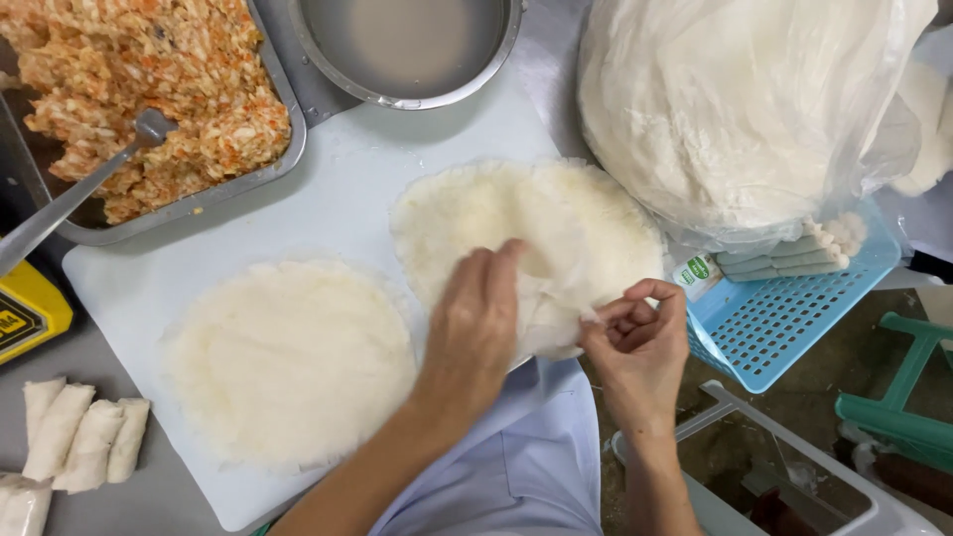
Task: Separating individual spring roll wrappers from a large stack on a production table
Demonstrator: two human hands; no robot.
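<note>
Both hands on wrapper stack (596,223): left hand (476,323) pressing flat, fingers extended; right hand (635,337) pinching thin wrapper sheet (556,298) edge.

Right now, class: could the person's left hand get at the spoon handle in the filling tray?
Probably yes. The left hand rests on the wrapper stack, and only the flat lone wrapper and bare board lie between it and the spoon.

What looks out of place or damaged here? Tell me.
Nothing is spilled. The right wrapper stack has a folded, crumpled edge where the left hand presses and the right hand pinches a sheet; the left stack lies flat.
</note>
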